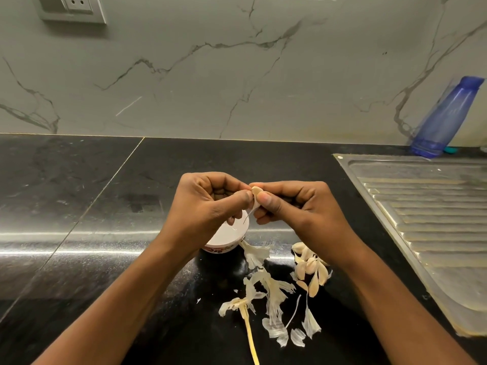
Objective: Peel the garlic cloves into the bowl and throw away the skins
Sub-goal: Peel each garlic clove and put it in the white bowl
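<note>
Both hands meet above a small white bowl (232, 237) on the black counter. My right hand (297, 206) pinches a garlic clove (256, 195) between thumb and fingers. My left hand (210, 204) pinches the clove's skin at its left side, and a thin strip of skin hangs down from it over the bowl. Several unpeeled cloves (311, 264) lie in a heap near my right forearm. Loose papery skins (274, 304) and a dry stalk (249, 330) are scattered in front of the bowl. The bowl's inside is mostly hidden by my left hand.
A steel sink drainboard (432, 219) fills the right side of the counter. A blue plastic bottle (445, 119) stands at the back right against the marble wall. A wall socket (73, 7) is at the top left.
</note>
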